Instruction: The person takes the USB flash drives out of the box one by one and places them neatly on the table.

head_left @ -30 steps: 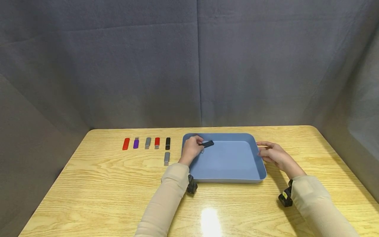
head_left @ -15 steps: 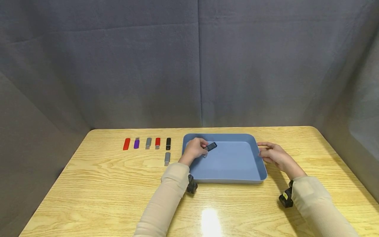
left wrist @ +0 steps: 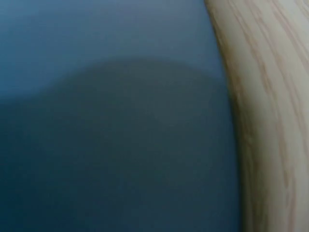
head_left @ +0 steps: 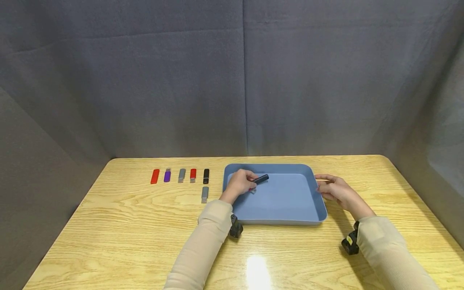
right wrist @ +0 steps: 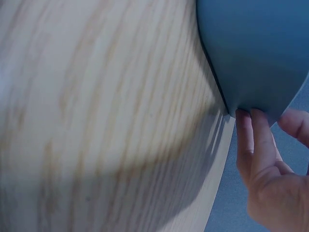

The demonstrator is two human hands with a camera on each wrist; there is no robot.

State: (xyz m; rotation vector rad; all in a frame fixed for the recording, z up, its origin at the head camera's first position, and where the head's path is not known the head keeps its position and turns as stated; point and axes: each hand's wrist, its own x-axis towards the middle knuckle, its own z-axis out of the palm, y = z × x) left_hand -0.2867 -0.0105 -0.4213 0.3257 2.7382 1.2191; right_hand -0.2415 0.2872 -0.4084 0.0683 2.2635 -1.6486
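My left hand (head_left: 241,182) reaches over the left part of a shallow blue tray (head_left: 282,201), pinching a black USB flash drive (head_left: 261,179) between thumb and fingers. The drive points to the right, its near end hidden by the fingertips. A small silver and red bit (head_left: 252,190) shows just below them. At the tray's right side is my right hand (head_left: 337,189), its extended fingertips against the wall. In the right wrist view, two fingers (right wrist: 261,130) touch the outer wall. Only the tray's dark shaded side (left wrist: 120,145) and some table appear in the left wrist view.
Left of the tray, several USB sticks lie in a row on the wooden table (head_left: 127,233): red (head_left: 154,176), purple (head_left: 167,175), grey (head_left: 181,175), red (head_left: 193,175) and black (head_left: 206,176). Below it lies another grey stick (head_left: 204,194). A grey curtain (head_left: 181,80) hangs behind.
My left hand has shifted slightly right with the black USB flash drive, which has turned so that a narrower side shows. My right hand stays at the tray's wall.
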